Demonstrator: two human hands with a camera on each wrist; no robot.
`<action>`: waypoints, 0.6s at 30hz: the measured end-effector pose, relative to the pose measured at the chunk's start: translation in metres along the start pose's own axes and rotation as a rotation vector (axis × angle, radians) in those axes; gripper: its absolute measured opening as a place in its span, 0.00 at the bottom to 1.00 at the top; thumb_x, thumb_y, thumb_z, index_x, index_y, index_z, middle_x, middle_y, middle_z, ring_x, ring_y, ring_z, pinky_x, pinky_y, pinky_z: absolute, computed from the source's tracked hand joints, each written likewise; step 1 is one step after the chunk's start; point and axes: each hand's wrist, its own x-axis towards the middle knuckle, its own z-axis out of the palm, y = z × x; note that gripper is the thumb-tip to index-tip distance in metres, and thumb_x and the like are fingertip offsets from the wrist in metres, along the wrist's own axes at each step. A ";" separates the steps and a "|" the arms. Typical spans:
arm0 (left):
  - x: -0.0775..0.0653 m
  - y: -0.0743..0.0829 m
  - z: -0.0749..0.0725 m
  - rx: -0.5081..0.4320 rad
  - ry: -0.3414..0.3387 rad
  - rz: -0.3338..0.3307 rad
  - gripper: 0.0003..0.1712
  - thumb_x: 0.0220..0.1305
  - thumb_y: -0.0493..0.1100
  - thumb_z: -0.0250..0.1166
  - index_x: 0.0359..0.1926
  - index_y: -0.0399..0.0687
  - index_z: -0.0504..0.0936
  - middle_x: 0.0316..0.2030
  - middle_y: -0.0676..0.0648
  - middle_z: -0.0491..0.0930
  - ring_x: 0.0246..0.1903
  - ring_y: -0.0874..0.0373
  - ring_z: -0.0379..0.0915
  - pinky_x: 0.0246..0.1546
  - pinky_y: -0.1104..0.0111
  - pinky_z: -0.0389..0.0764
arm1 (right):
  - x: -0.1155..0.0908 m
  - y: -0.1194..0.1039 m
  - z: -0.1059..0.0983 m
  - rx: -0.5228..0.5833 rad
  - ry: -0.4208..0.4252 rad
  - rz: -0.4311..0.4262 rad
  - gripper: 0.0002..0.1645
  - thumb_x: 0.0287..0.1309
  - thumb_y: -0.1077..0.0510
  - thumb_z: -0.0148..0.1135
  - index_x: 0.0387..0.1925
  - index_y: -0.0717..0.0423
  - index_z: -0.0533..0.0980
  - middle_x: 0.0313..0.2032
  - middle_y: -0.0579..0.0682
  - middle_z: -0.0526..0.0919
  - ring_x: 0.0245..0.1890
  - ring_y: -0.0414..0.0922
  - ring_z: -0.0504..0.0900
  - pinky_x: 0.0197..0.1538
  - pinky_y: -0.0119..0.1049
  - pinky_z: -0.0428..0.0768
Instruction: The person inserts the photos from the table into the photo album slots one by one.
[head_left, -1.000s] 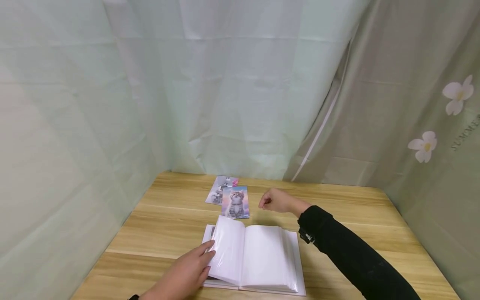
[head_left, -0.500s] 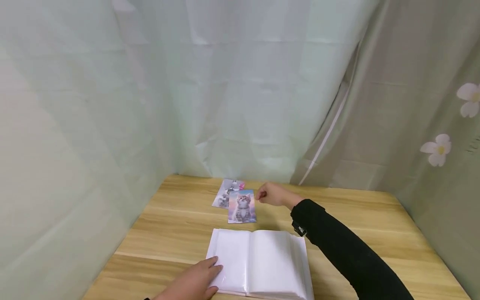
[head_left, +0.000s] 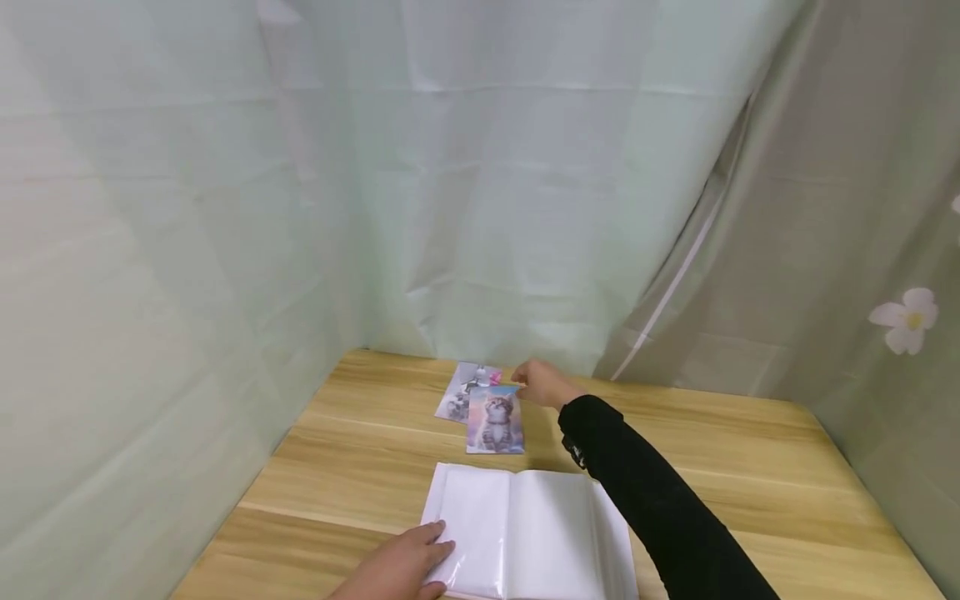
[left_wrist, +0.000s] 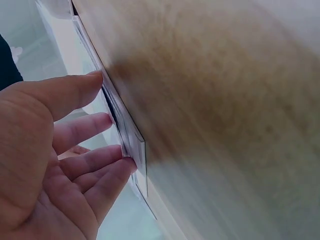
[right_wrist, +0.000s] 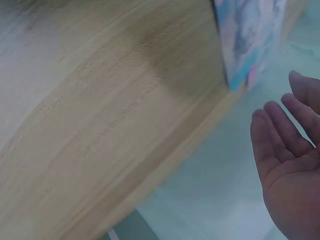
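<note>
An open photo album [head_left: 551, 529] with blank white sleeve pages lies at the near side of the table. My left hand [head_left: 401, 562] rests its fingers on the left page's outer edge. In the left wrist view, its thumb and fairly straight fingertips touch the album's edge [left_wrist: 134, 137]. Beyond the album lies a kitten photo card [head_left: 495, 425], overlapping a greyish photo card [head_left: 456, 398] with a pink patch. My right hand [head_left: 546, 384] hovers by the kitten card's upper right corner. In the right wrist view, the right hand's loosely bent fingers [right_wrist: 280, 125] hold nothing, apart from the cards.
The wooden table [head_left: 330, 467] ends against pale green curtains [head_left: 487, 208] at the back and left. A greyer curtain [head_left: 787, 275] with white flowers hangs at the right. The right sleeve [head_left: 645, 483] crosses above the album's right side.
The album's raised left page has come down flat under my left hand. My right hand has moved over to the kitten card's upper right corner. The head view has shifted slightly.
</note>
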 end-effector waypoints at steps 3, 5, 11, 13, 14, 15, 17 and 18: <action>0.002 0.000 0.001 0.018 0.008 0.008 0.27 0.60 0.54 0.72 0.55 0.44 0.84 0.56 0.39 0.80 0.55 0.48 0.78 0.53 0.61 0.81 | 0.002 0.004 0.006 -0.020 -0.019 0.013 0.24 0.62 0.62 0.67 0.59 0.65 0.77 0.57 0.59 0.81 0.59 0.56 0.78 0.62 0.48 0.75; 0.004 0.001 0.001 0.028 0.005 0.017 0.27 0.60 0.54 0.72 0.55 0.44 0.84 0.55 0.39 0.80 0.55 0.48 0.78 0.53 0.62 0.81 | 0.003 0.006 0.012 -0.010 -0.033 0.023 0.25 0.62 0.62 0.68 0.59 0.65 0.77 0.58 0.59 0.80 0.59 0.55 0.77 0.62 0.49 0.75; 0.006 0.003 0.005 0.048 -0.003 0.062 0.26 0.60 0.55 0.70 0.53 0.44 0.85 0.52 0.39 0.82 0.52 0.50 0.80 0.52 0.64 0.81 | 0.006 0.013 0.034 -0.002 -0.099 0.091 0.34 0.60 0.58 0.70 0.66 0.61 0.71 0.60 0.57 0.78 0.59 0.52 0.75 0.67 0.48 0.71; 0.006 0.004 0.007 0.040 -0.002 0.060 0.26 0.60 0.55 0.70 0.54 0.44 0.85 0.53 0.39 0.82 0.52 0.50 0.80 0.52 0.64 0.81 | 0.007 0.015 0.037 -0.018 -0.111 0.110 0.37 0.59 0.57 0.71 0.68 0.60 0.69 0.62 0.56 0.76 0.62 0.52 0.73 0.68 0.48 0.69; 0.006 0.005 0.007 0.035 -0.002 0.059 0.26 0.60 0.55 0.70 0.54 0.44 0.85 0.53 0.38 0.82 0.53 0.50 0.80 0.52 0.64 0.81 | 0.008 0.015 0.039 -0.017 -0.117 0.118 0.38 0.59 0.56 0.72 0.69 0.59 0.69 0.63 0.56 0.76 0.62 0.52 0.73 0.69 0.48 0.68; 0.005 0.005 0.007 0.033 -0.001 0.055 0.26 0.60 0.54 0.70 0.54 0.44 0.85 0.53 0.38 0.81 0.53 0.50 0.80 0.52 0.64 0.81 | 0.008 0.016 0.040 -0.020 -0.117 0.120 0.39 0.59 0.56 0.72 0.69 0.59 0.69 0.63 0.56 0.76 0.62 0.52 0.73 0.69 0.48 0.68; 0.004 0.005 0.007 0.040 0.004 0.049 0.26 0.60 0.54 0.71 0.54 0.44 0.85 0.54 0.39 0.81 0.53 0.50 0.79 0.53 0.64 0.80 | 0.008 0.016 0.040 -0.013 -0.103 0.109 0.38 0.57 0.57 0.73 0.67 0.59 0.71 0.61 0.55 0.77 0.60 0.51 0.74 0.68 0.48 0.69; 0.003 0.006 0.006 0.043 0.006 0.045 0.26 0.59 0.53 0.71 0.54 0.44 0.85 0.54 0.39 0.81 0.53 0.50 0.79 0.53 0.64 0.80 | 0.008 0.016 0.040 -0.013 -0.094 0.101 0.37 0.56 0.58 0.74 0.66 0.60 0.72 0.59 0.55 0.78 0.58 0.51 0.75 0.68 0.48 0.69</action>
